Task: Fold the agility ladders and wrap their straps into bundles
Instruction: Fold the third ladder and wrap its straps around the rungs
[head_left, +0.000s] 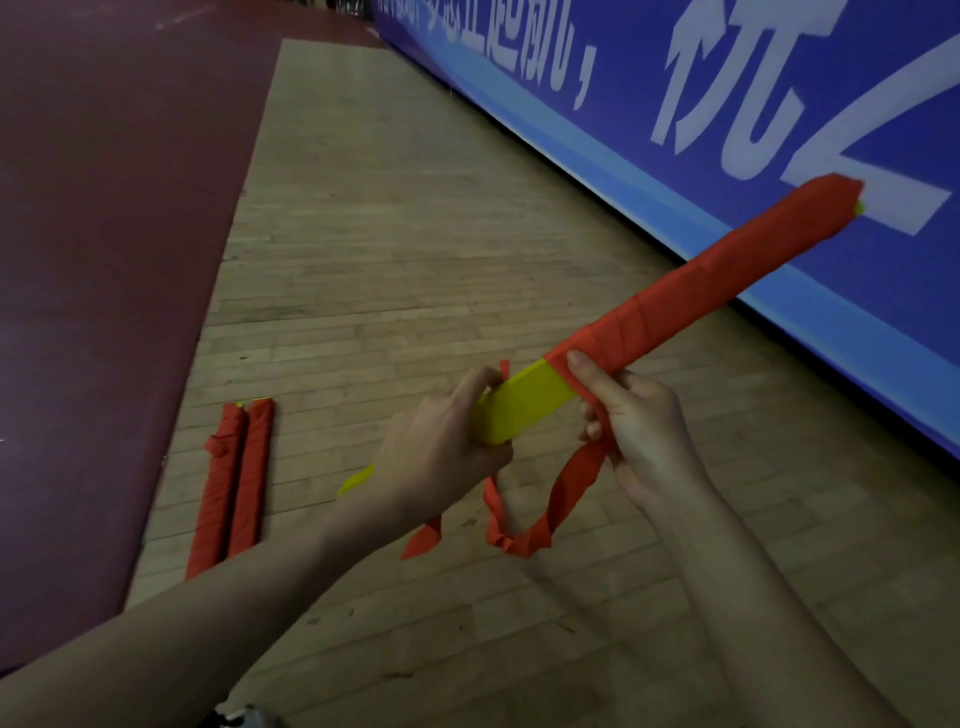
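I hold a stack of yellow ladder rungs (524, 402) slanting up to the right, most of its length wound in red strap (701, 280). My left hand (441, 447) grips the bare yellow near end. My right hand (634, 421) holds the red strap where the winding stops, thumb pressed on the wrapped edge. The loose strap tail (540, 514) hangs twisted in a loop below both hands. A yellow rung tip (356, 480) pokes out under my left wrist.
Two finished red-wrapped bundles (236, 483) lie side by side on the wooden floor (389, 234) at the left. A dark red mat (104, 260) borders the floor on the left. A blue banner (727, 104) with white characters runs along the right.
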